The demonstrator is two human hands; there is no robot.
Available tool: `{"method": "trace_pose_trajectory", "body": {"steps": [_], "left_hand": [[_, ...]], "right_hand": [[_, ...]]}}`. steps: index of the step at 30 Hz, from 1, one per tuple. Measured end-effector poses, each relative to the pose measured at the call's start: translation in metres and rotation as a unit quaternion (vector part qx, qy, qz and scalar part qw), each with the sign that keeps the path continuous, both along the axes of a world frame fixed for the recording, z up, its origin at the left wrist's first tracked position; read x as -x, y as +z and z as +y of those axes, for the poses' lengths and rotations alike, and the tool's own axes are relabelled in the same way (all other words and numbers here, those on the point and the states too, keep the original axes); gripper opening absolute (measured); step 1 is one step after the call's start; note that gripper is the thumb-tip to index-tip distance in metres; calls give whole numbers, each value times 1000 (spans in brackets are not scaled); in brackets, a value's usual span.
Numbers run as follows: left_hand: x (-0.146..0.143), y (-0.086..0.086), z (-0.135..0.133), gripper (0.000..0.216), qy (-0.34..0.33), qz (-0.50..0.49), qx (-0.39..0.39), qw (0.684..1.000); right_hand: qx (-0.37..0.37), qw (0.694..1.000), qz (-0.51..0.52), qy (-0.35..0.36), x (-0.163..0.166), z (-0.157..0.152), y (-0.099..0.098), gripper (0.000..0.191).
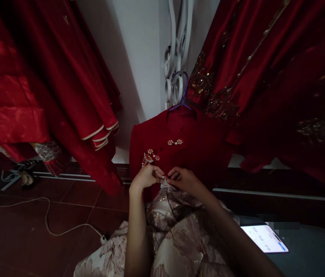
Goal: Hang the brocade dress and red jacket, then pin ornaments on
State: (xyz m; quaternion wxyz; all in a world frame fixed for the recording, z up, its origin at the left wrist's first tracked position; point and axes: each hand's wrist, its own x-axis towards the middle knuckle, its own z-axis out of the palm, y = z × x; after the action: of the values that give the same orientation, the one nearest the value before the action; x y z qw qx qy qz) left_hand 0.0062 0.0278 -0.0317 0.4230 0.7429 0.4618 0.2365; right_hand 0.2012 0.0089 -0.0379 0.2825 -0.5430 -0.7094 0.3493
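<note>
- Two bare hands meet over the lap: left hand (147, 178) and right hand (186, 181), well inside the side edges of the red jacket (205, 140).
- Small beaded ornament (164, 178): between the fingertips, at the upper edge of the floral fabric (181, 246), in front of the jacket's lower part.
- Left fingers: thumb and forefinger pinch the ornament's left end. Right fingers: bent, tips touching its right end; whether pressed together, cannot tell.
- Jacket: on a purple hanger (184, 92) at the white scrolled metalwork (176, 50). A beaded flower clasp (175, 142) sits below its neck edge; a fan-shaped brooch (148, 158) lies toward its left edge, just beside the left hand.
- Open room: tiled floor (73, 215) extends left of the floral fabric, crossed by a pale cable (47, 215). Pale wall (135, 57) shows between the left red garments (78, 77) and the metalwork.
- Right red garments (237, 57) overlap the jacket's right side.
- Writing: lit phone (266, 240), near the grey surface's (318, 250) left end, beside the right forearm. Large digits with colons stand inverted; exact reading uncertain.
</note>
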Motion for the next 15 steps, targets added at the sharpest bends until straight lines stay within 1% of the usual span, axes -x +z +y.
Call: {"method": "trace_pose_trajectory", "body": {"steps": [5, 7, 10, 15], "left_hand": [[-2, -3, 3, 20, 18, 4, -10, 1000], [-2, -4, 3, 19, 26, 1, -11, 1000], [-1, -7, 4, 19, 32, -9, -11, 999], [-1, -7, 5, 15, 29, -4, -18, 999]], "right_hand": [[-9, 1000, -9, -16, 2, 5, -11, 25], [-11, 1000, 0, -16, 3, 6, -14, 22], [-12, 999, 31, -11, 3, 7, -17, 19], [9, 998, 58, -7, 2, 9, -17, 21]]}}
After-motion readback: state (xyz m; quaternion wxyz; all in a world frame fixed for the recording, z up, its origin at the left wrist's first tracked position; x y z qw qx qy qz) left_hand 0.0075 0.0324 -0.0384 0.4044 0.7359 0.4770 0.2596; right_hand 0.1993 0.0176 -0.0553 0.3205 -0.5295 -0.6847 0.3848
